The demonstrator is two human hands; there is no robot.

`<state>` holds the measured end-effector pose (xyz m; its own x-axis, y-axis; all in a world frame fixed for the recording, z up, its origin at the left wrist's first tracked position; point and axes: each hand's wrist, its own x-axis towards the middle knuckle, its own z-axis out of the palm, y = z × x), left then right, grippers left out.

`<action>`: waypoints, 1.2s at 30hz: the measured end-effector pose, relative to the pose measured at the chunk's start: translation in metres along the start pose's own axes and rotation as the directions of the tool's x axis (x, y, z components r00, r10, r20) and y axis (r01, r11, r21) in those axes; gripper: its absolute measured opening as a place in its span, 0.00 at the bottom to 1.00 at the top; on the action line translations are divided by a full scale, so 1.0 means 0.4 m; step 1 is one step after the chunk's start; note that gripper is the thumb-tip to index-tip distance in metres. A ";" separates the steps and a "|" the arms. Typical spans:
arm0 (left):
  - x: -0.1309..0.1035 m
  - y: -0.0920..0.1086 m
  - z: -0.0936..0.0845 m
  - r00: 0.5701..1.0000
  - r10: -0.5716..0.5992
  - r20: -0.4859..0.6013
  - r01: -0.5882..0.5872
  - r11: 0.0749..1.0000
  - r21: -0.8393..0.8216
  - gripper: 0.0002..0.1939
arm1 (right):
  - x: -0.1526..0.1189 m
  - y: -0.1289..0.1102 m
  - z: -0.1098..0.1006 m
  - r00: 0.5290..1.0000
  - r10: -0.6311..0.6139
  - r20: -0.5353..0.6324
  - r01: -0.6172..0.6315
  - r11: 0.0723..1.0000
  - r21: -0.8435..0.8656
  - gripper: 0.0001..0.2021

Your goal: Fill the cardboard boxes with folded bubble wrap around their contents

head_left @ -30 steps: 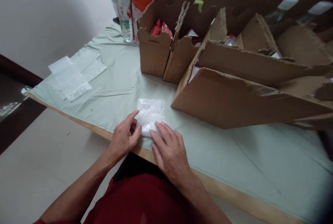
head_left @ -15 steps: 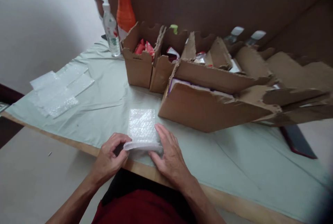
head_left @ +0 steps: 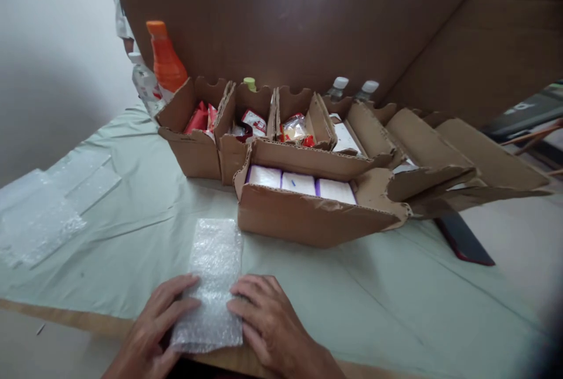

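Observation:
A clear bubble wrap bag (head_left: 215, 267) lies lengthwise in front of me, its near end at the table's edge. My left hand (head_left: 156, 323) holds it by the left side, fingertips on top and the thumb low at the near corner. From the right, my right hand (head_left: 270, 323) grips the other side with bent fingers, its thumb close to the near end. Several more bubble wrap bags (head_left: 39, 215) lie in a loose pile at the far left of the table.
Beyond the bag stands a cardboard bin (head_left: 308, 220) with white and purple packs (head_left: 299, 184). Behind it is a row of bins with red packets (head_left: 202, 118) and other wrapped goods. An orange bottle (head_left: 166, 62) and a clear bottle (head_left: 145, 83) stand back left. A dark flat object (head_left: 466, 238) lies right.
The near part of the bag, raised and folded before, now lies flat towards me. Both hands have moved nearer and rest along its sides. The view has shifted.

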<state>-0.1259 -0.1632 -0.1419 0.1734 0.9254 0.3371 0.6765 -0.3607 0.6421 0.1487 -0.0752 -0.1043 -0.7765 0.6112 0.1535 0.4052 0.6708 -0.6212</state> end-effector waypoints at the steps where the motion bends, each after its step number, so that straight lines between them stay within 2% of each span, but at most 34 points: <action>1: -0.002 -0.003 0.001 1.000 -0.018 -0.009 0.018 1.000 -0.006 0.23 | -0.001 0.003 0.009 1.000 -0.010 -0.015 0.010 1.000 -0.011 0.18; 3: 0.001 -0.001 -0.004 0.999 -0.050 -0.009 0.049 0.999 -0.016 0.20 | 0.000 0.004 0.025 0.997 -0.024 -0.067 0.023 0.999 -0.023 0.18; 7: 0.026 0.048 -0.012 0.999 -0.043 0.010 0.043 0.999 -0.012 0.15 | 0.004 0.006 0.032 0.952 -0.022 -0.304 0.021 1.000 -0.009 0.18; 10: 0.058 0.122 0.011 1.000 -0.008 -0.028 0.007 1.000 -0.023 0.14 | -0.002 0.035 0.012 0.899 0.116 -0.422 -0.096 0.993 0.070 0.18; 11: 0.070 0.149 0.022 1.000 0.018 0.002 -0.018 0.998 -0.054 0.14 | -0.010 0.048 0.000 0.877 0.187 -0.443 -0.157 0.982 0.104 0.19; 13: 0.091 0.194 0.039 0.991 0.109 0.082 -0.096 0.985 -0.146 0.18 | -0.040 0.073 -0.031 0.791 0.338 -0.510 -0.292 0.941 0.172 0.19; 15: 0.106 0.217 0.037 0.980 0.168 0.103 -0.145 0.968 -0.205 0.19 | -0.084 0.081 -0.068 0.648 0.457 -0.609 -0.421 0.881 0.213 0.18; 16: 0.114 0.218 0.029 0.984 0.162 0.079 -0.144 0.970 -0.195 0.17 | -0.106 0.075 -0.084 0.574 0.479 -0.664 -0.468 0.857 0.213 0.17; 17: 0.122 0.210 0.019 0.990 0.138 0.040 -0.130 0.979 -0.158 0.16 | -0.125 0.063 -0.096 0.521 0.465 -0.716 -0.495 0.848 0.190 0.17; 18: 0.131 0.197 0.008 0.994 0.108 -0.003 -0.108 0.989 -0.100 0.15 | -0.135 0.044 -0.101 0.506 0.422 -0.752 -0.503 0.853 0.141 0.16; 19: 0.142 0.179 0.000 0.996 0.085 -0.039 -0.086 0.996 -0.029 0.15 | -0.136 0.021 -0.098 0.530 0.363 -0.767 -0.487 0.870 0.075 0.16; 20: 0.155 0.159 -0.005 0.995 0.077 -0.062 -0.074 0.996 0.049 0.16 | -0.126 -0.003 -0.087 0.592 0.294 -0.751 -0.445 0.895 -0.001 0.17; 21: 0.169 0.139 -0.004 0.994 0.084 -0.065 -0.075 0.990 0.122 0.16 | -0.105 -0.026 -0.069 0.674 0.227 -0.703 -0.384 0.920 -0.071 0.19; 23: 0.195 0.103 0.011 0.995 0.102 -0.003 -0.098 0.967 0.236 0.16 | -0.046 -0.057 -0.016 0.831 0.132 -0.541 -0.260 0.951 -0.168 0.22; 24: 0.205 0.088 0.023 0.993 0.102 0.052 -0.112 0.955 0.273 0.17 | -0.016 -0.063 0.013 0.885 0.108 -0.453 -0.219 0.955 -0.199 0.23; 26: 0.216 0.064 0.049 0.983 0.086 0.160 -0.134 0.937 0.324 0.18 | 0.020 -0.056 0.060 0.942 0.096 -0.322 -0.183 0.950 -0.254 0.22; 29: 0.214 0.041 0.068 0.970 0.052 0.238 -0.132 0.932 0.336 0.18 | -0.024 -0.015 0.078 0.962 0.103 -0.253 -0.182 0.932 -0.314 0.20; 31: 0.208 0.033 0.064 0.967 0.059 0.249 -0.134 0.946 0.296 0.18 | -0.098 0.015 0.052 0.941 0.139 -0.307 -0.239 0.918 -0.317 0.19; 34: 0.213 0.020 0.039 0.987 0.061 0.151 -0.094 0.970 0.223 0.16 | -0.188 0.047 -0.008 0.836 0.218 -0.504 -0.401 0.869 -0.289 0.16; 36: 0.229 0.010 0.019 1.000 -0.011 0.023 0.005 0.970 0.242 0.16 | -0.199 0.060 -0.035 0.768 0.261 -0.585 -0.505 0.808 -0.303 0.17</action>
<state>-0.1020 -0.0789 -0.1134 0.1826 0.9316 0.3142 0.8306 -0.3172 0.4578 0.2270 -0.1021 -0.1207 -0.2087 0.8902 0.4050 0.8659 0.3607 -0.3466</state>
